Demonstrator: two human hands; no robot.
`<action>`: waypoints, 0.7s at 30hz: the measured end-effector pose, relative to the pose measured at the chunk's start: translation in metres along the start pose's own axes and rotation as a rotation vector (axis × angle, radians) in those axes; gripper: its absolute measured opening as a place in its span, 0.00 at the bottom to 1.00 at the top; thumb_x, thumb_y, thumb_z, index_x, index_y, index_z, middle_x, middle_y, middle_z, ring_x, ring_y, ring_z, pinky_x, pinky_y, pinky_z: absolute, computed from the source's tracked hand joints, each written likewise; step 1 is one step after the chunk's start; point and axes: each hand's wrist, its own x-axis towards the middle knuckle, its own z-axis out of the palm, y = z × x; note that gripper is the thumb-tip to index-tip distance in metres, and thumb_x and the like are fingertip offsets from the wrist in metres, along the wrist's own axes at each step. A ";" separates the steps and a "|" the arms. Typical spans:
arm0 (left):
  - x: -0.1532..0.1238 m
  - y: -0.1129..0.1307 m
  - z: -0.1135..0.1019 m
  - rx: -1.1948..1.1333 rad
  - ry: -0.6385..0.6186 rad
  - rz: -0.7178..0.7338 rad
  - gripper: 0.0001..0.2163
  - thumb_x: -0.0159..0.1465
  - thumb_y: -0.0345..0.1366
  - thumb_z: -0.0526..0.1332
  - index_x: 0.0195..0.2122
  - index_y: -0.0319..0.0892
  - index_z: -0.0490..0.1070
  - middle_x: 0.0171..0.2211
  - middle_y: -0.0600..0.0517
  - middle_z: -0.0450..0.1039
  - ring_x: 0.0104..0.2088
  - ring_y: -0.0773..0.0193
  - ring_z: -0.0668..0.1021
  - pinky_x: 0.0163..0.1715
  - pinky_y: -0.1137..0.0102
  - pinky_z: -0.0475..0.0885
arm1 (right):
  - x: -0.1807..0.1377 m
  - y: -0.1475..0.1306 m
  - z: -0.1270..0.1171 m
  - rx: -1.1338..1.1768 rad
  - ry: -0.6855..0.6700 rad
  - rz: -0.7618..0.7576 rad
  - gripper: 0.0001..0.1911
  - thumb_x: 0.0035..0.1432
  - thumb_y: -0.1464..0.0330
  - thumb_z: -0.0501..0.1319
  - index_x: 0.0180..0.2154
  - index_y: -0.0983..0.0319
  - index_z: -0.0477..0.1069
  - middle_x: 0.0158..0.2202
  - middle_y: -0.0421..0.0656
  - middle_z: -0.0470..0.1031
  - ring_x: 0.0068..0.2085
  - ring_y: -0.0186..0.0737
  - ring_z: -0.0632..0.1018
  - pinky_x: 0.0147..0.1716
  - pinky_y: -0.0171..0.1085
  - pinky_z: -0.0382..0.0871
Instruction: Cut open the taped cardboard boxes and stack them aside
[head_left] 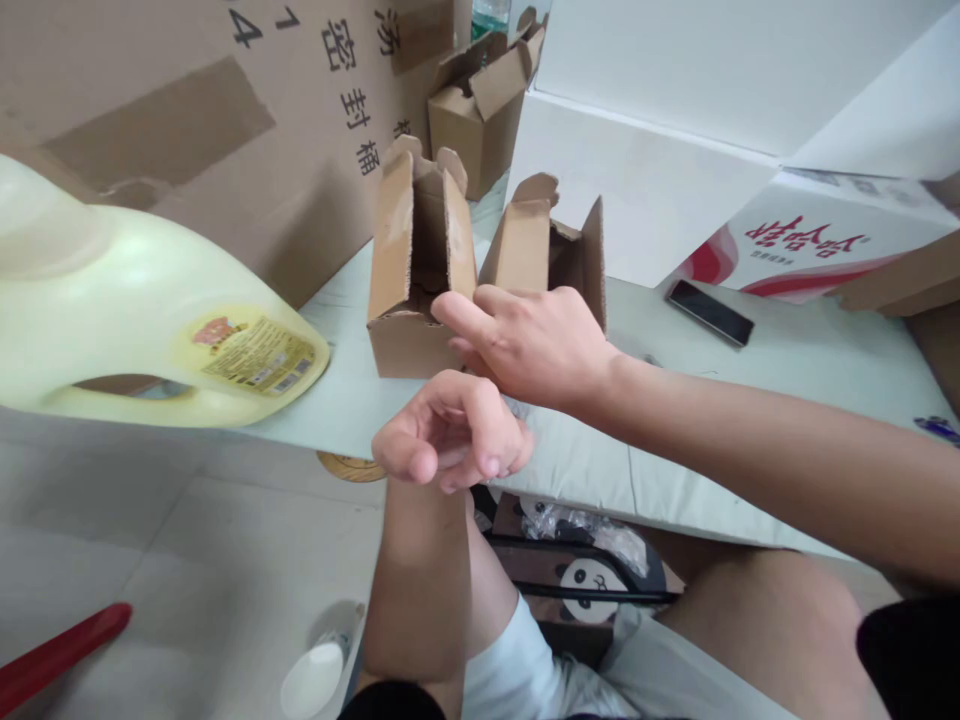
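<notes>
My left hand (450,435) is raised in front of the table edge, palm turned up. Its fingers curl loosely, with the thumb apart and nothing visible in them. Just above and to the right is my right hand (536,345), index finger stretched out, the other fingers partly hidden. That index fingertip overlaps the front of a small cardboard box (412,350) with raised flaps; I cannot tell whether it touches. Behind the right hand stands a second small cardboard box (521,245), flaps up, its lower part hidden by the hand.
A pale yellow jug (157,290) leans in from the left before a large carton (300,180). Farther back sits another small cardboard box (480,105). White boxes (637,190) and a phone (711,312) are at the right. Below the table are plastic wrap (592,530) and a white cup (313,680).
</notes>
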 end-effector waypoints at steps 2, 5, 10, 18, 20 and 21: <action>0.002 -0.001 0.001 0.028 0.001 0.038 0.16 0.59 0.53 0.66 0.23 0.48 0.72 0.10 0.58 0.64 0.06 0.70 0.62 0.15 0.69 0.64 | 0.006 0.003 0.005 0.002 0.025 -0.025 0.19 0.72 0.66 0.47 0.59 0.50 0.65 0.38 0.43 0.79 0.27 0.38 0.70 0.26 0.37 0.48; 0.003 0.000 0.002 0.054 0.020 0.053 0.16 0.61 0.52 0.66 0.24 0.48 0.72 0.10 0.58 0.64 0.06 0.70 0.62 0.15 0.70 0.65 | 0.011 0.011 0.011 -0.021 0.077 -0.023 0.18 0.73 0.66 0.45 0.58 0.53 0.65 0.38 0.44 0.80 0.27 0.37 0.69 0.26 0.38 0.48; 0.002 0.005 -0.003 0.056 -0.076 0.121 0.11 0.58 0.48 0.67 0.27 0.49 0.72 0.09 0.61 0.62 0.06 0.68 0.63 0.15 0.70 0.66 | 0.005 0.050 0.010 -0.088 0.060 -0.127 0.22 0.74 0.61 0.42 0.48 0.59 0.72 0.33 0.44 0.76 0.29 0.38 0.70 0.27 0.38 0.50; 0.011 0.009 -0.016 0.047 -0.235 0.108 0.14 0.56 0.49 0.69 0.25 0.49 0.68 0.10 0.62 0.66 0.08 0.69 0.66 0.15 0.71 0.65 | -0.026 0.172 -0.016 -0.069 0.043 -0.268 0.34 0.71 0.48 0.40 0.28 0.59 0.74 0.22 0.39 0.68 0.30 0.33 0.69 0.33 0.44 0.58; 0.008 0.011 -0.015 0.098 -0.172 0.188 0.13 0.60 0.49 0.67 0.27 0.49 0.67 0.10 0.63 0.63 0.07 0.70 0.63 0.16 0.70 0.64 | -0.040 0.192 -0.015 -0.089 0.066 -0.233 0.36 0.67 0.43 0.40 0.28 0.58 0.75 0.24 0.40 0.71 0.32 0.33 0.71 0.36 0.48 0.59; 0.006 0.012 -0.013 0.129 -0.075 0.216 0.14 0.61 0.49 0.67 0.27 0.49 0.66 0.09 0.64 0.61 0.07 0.70 0.61 0.16 0.70 0.64 | -0.049 0.198 -0.011 -0.104 0.091 -0.223 0.35 0.66 0.43 0.42 0.29 0.57 0.76 0.27 0.41 0.74 0.34 0.34 0.73 0.38 0.49 0.60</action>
